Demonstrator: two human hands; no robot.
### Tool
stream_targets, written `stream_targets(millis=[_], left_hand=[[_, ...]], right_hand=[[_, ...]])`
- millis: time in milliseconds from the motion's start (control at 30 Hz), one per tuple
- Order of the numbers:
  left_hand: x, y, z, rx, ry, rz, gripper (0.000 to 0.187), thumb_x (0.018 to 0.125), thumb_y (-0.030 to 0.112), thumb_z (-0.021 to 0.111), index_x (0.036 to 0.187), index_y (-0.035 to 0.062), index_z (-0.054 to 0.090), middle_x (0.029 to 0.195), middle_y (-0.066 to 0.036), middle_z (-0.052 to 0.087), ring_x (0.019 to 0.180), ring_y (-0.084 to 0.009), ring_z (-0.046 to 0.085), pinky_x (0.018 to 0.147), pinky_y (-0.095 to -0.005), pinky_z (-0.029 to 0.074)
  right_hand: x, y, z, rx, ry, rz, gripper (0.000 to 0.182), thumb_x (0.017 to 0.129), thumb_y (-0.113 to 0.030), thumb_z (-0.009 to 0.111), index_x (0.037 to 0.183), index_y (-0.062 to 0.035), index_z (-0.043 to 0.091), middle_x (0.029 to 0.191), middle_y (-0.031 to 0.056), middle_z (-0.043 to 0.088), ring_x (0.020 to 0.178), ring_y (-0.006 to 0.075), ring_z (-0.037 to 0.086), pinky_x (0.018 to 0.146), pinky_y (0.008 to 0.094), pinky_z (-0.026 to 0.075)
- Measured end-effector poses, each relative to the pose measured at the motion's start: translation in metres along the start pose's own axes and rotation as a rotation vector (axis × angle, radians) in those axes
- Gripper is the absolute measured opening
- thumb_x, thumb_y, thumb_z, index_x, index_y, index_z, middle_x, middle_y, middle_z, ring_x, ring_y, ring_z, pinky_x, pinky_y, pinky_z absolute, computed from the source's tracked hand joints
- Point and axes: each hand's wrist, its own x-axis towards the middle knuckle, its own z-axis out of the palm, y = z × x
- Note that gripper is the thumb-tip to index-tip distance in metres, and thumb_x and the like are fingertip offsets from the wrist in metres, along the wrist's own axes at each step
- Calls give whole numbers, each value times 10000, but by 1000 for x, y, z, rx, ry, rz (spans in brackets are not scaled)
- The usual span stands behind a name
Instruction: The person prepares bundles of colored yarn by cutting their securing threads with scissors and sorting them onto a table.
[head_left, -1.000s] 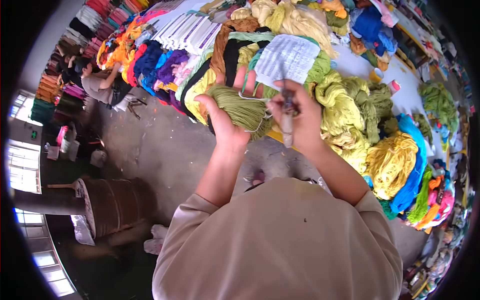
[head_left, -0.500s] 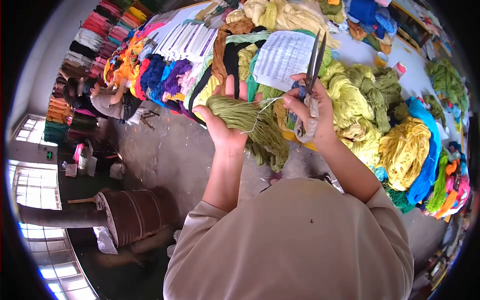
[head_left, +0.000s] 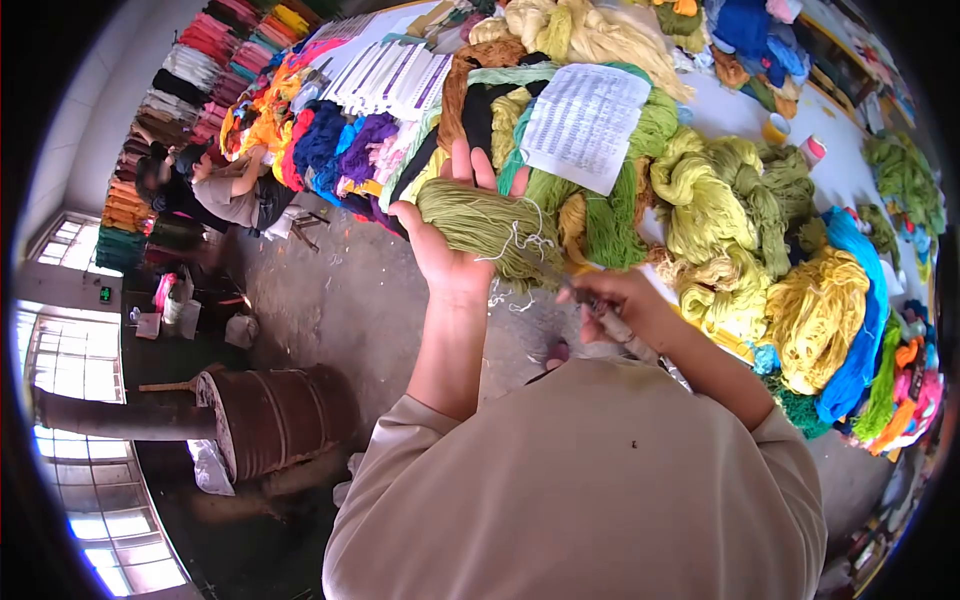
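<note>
My left hand (head_left: 452,262) lies palm up under an olive-green yarn skein (head_left: 472,218), with the thumb at one side and the fingertips showing beyond it. White tie string (head_left: 528,240) runs across the skein near its right end, and loose strands hang below. My right hand (head_left: 640,298) grips a pair of scissors (head_left: 612,322) whose handles are wrapped in pale cloth. Their blades point left, overlapping the skein's right end in this view, and are blurred.
Yellow-green skeins (head_left: 690,190), a gold skein (head_left: 820,315) and a printed sheet (head_left: 585,125) lie on the table ahead. At left a person (head_left: 225,190) works by hanging yarn. A rusty drum (head_left: 285,420) with a pipe stands on the floor.
My right hand has come down and toward me, and the scissors have swung from pointing up to pointing left at the skein. The skein's hanging right end looks shorter now.
</note>
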Motion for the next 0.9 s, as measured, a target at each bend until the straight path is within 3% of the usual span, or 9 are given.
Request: stream_targets(millis=[100, 267, 467, 600, 700, 767, 800, 867, 900], left_hand=[[1, 3, 5, -36, 11, -7, 1079, 857, 857, 185, 1487, -4, 344, 1386, -93, 592, 1219, -248, 602, 1238, -576, 112], [1, 6, 6, -89, -5, -25, 1093, 851, 868, 171, 1493, -1, 337, 1365, -101, 607, 1193, -239, 620, 1238, -573, 110], [-2, 2, 4, -90, 8, -36, 1030, 870, 825, 325, 1486, -1, 356, 1376, -95, 599, 1189, -234, 622, 1242, -576, 114], [-5, -6, -8, -19, 13, -55, 920, 868, 776, 439, 1434, 51, 406, 1376, -76, 594, 1175, -251, 621, 1191, -658, 187], [-11, -17, -7, 41, 152, -54, 800, 872, 769, 454, 1347, 125, 471, 1380, -43, 579, 1152, -270, 617, 1114, -744, 272], [-13, -20, -10, -6, 183, -82, 810, 871, 779, 440, 1336, 117, 472, 1397, -46, 563, 1152, -274, 619, 1107, -746, 282], [-14, -19, -11, 14, 174, -69, 822, 869, 778, 447, 1350, 111, 473, 1391, -47, 573, 1141, -265, 626, 1118, -742, 268], [-14, -13, -11, -1, 146, -82, 838, 868, 779, 449, 1367, 106, 464, 1382, -42, 584, 1129, -260, 634, 1128, -736, 255], [-14, -11, -11, -13, 116, -94, 853, 867, 779, 452, 1385, 101, 455, 1373, -36, 595, 1117, -256, 642, 1138, -730, 242]], right_hand=[[-2, 4, 10, -31, -52, 15, 329, 856, -1, 740, 1171, -68, 677, 786, -30, 622, 687, 35, 607, 643, 213, 499], [-1, 8, 10, 40, -42, 153, 487, 761, -151, 887, 1180, -36, 667, 838, -8, 629, 676, 70, 501, 617, 250, 447], [4, 6, 6, 8, -47, 84, 509, 757, -150, 889, 1196, -38, 658, 905, 11, 686, 723, 75, 554, 654, 251, 473], [9, 7, 4, -36, -37, 17, 512, 755, -122, 884, 1202, -35, 649, 980, 37, 724, 757, 82, 601, 674, 264, 502], [16, -9, 8, -41, 27, 13, 396, 780, -16, 814, 1151, -70, 688, 791, -18, 619, 673, 69, 581, 631, 236, 478], [16, -15, 6, -108, -28, -43, 514, 742, -44, 867, 1202, -34, 641, 1068, 55, 733, 779, 86, 629, 670, 273, 531], [14, -16, 6, -110, -25, -41, 514, 742, -44, 867, 1202, -34, 641, 1068, 55, 733, 779, 86, 629, 670, 273, 531], [7, -19, 8, -39, 35, -95, 483, 735, -13, 862, 1172, -38, 658, 978, 51, 714, 756, 69, 604, 662, 250, 526], [1, -23, 7, 261, 70, 133, 481, 763, -4, 843, 1198, -63, 645, 866, 11, 658, 717, 50, 564, 647, 230, 506]])
